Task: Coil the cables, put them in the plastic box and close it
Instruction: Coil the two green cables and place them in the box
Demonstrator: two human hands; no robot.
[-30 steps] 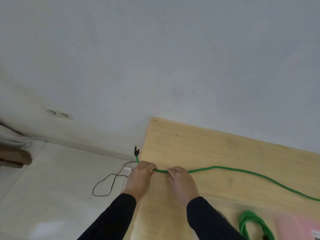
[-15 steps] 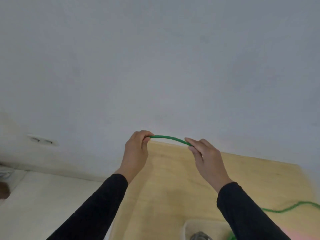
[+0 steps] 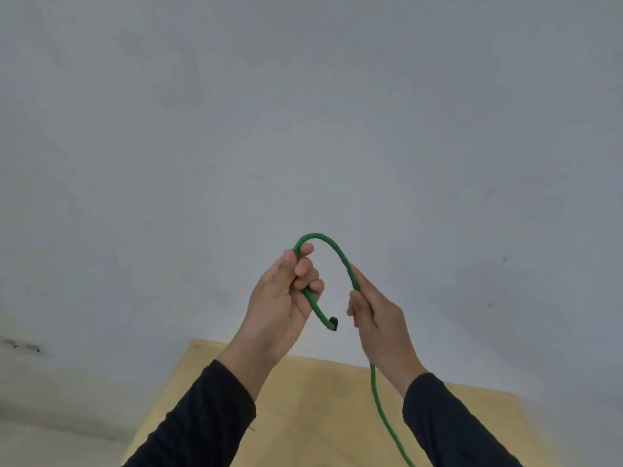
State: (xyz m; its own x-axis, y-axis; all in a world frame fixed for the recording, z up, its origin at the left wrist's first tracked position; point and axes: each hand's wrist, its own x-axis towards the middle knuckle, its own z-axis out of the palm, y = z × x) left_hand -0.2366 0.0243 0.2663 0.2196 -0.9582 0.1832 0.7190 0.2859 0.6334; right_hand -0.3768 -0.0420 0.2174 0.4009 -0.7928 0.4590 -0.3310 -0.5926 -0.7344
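Observation:
A green cable (image 3: 332,246) arches in the air between my two hands, in front of the wall. My left hand (image 3: 281,303) is closed around it near its end, and the short tail with a black plug (image 3: 333,323) sticks out below the fingers. My right hand (image 3: 379,316) pinches the cable on the other side of the arch. From there the cable hangs down past my right wrist and runs off the bottom edge. The plastic box is out of view.
A light wooden table (image 3: 303,406) fills the lower middle, its left corner near the wall. A pale grey wall (image 3: 303,129) takes up most of the view. Pale floor (image 3: 50,446) shows at the lower left.
Both hands have lifted the cable off the table and raised it higher. The straight stretch between them has bent into an arch, and the hands have come closer together. The view has tilted up.

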